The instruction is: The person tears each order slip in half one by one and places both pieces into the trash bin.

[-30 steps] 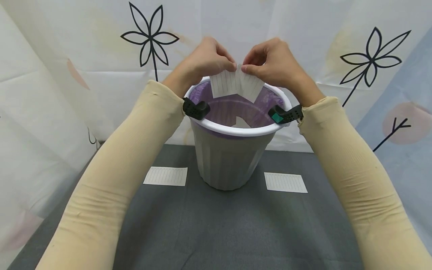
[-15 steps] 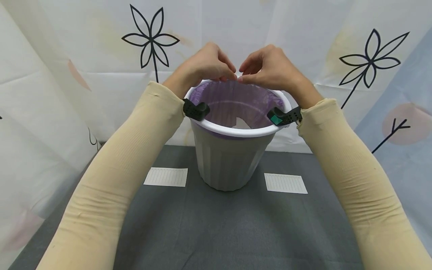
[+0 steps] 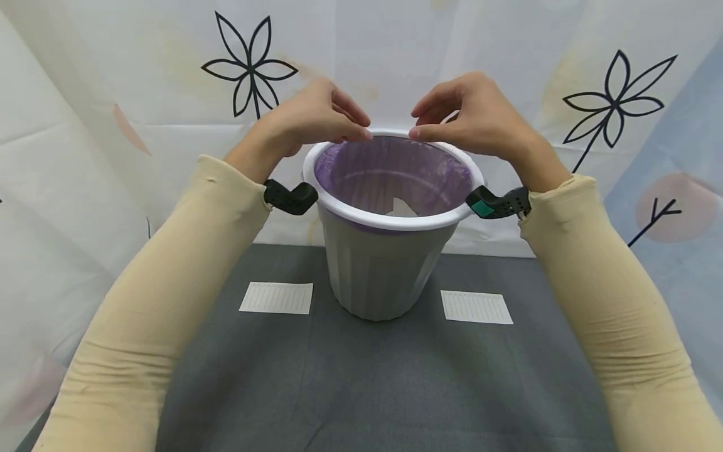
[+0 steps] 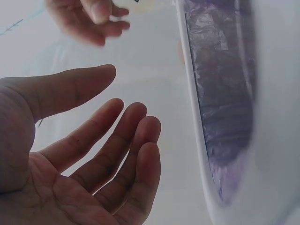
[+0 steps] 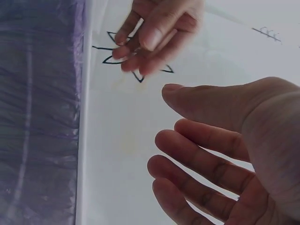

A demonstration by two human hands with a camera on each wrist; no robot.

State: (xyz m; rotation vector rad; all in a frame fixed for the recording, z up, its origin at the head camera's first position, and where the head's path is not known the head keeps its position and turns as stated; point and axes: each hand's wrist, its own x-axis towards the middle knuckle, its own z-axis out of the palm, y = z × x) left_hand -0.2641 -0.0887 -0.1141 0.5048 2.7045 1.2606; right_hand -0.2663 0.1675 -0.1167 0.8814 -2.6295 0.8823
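The left hand (image 3: 316, 119) and right hand (image 3: 480, 119) are spreading apart near the wastebasket's (image 3: 378, 270) far rim, fingers loose and holding nothing (a second ago they were pinching ruled paper). A white scrap (image 3: 402, 208) is lying inside the purple liner (image 3: 443, 176), while a left slip (image 3: 277, 297) and right slip (image 3: 476, 307) are flanking the base.

The bin (image 3: 378, 270) is matt fluted plastic, its rim (image 3: 390, 221) smooth; the liner (image 3: 390, 169), glossy crinkled film. Slips (image 3: 277, 297) look like matt paper, the tablecloth (image 3: 361, 389) dull fabric, the sleeves (image 3: 141, 289) fine-knit cloth.
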